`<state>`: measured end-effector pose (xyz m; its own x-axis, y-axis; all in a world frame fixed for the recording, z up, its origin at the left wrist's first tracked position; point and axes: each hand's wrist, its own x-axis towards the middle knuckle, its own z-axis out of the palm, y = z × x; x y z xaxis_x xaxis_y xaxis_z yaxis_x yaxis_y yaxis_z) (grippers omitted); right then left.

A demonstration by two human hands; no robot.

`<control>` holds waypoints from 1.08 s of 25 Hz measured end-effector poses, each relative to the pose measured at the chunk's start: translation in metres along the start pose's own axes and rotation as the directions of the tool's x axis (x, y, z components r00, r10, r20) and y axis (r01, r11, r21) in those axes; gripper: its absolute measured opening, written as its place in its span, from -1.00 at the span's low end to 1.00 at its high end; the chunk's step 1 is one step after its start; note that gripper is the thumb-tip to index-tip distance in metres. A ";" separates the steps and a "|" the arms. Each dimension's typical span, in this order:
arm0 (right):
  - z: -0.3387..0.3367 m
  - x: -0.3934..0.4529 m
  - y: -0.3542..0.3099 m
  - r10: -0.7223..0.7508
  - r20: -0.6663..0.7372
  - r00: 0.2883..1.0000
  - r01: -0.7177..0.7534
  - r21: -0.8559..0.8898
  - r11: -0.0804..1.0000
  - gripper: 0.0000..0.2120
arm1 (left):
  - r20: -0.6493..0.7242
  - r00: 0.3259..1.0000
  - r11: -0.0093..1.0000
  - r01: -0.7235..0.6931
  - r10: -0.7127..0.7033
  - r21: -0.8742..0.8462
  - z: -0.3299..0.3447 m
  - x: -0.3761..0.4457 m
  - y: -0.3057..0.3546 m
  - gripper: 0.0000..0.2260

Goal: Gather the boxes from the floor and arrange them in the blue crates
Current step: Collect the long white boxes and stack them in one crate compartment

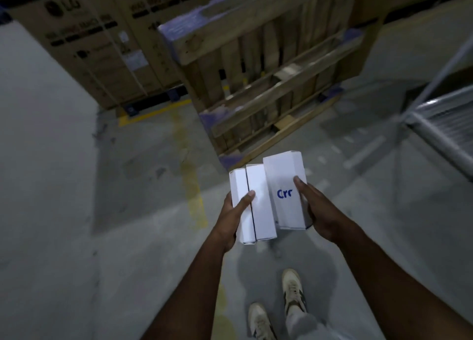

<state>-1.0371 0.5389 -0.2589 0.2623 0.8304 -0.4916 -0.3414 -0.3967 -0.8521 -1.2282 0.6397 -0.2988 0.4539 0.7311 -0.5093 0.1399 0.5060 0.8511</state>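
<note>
Three small white cardboard boxes up off the grey concrete floor, bunched side by side at waist height. Left hand clasps the two slimmer ones, right hand grips the wider box with blue lettering. No blue crates in view. Best to keep the edges pressed together and level while walking, clear of the wooden pallet leaning ahead

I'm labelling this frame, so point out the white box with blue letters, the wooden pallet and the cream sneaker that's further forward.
White box with blue letters (285,186): head view, front face.
Wooden pallet (258,65): head view, slats.
Forward cream sneaker (293,289): head view, laces.
</note>
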 end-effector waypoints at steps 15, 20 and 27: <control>-0.265 -0.145 -0.044 -0.266 -0.430 0.862 0.348 0.121 0.930 -0.43 | 0.475 0.880 0.973 -0.119 0.010 0.199 0.326 0.013 0.051 -0.20; -0.371 -0.195 -0.062 -0.354 -0.499 0.791 0.437 0.056 0.898 -0.39 | 0.563 0.826 0.963 -0.178 0.034 0.203 0.473 0.010 0.049 -0.15; -0.496 -0.260 -0.070 -0.320 -0.716 0.621 0.533 0.086 0.842 -0.37 | 0.778 0.624 0.950 -0.193 -0.076 0.247 0.657 0.014 0.043 -0.27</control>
<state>-0.6342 0.1565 -0.1604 0.9182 0.3620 -0.1611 -0.2251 0.1420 -0.9639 -0.6378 0.3711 -0.1855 0.9571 0.0619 -0.2829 0.2625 0.2270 0.9379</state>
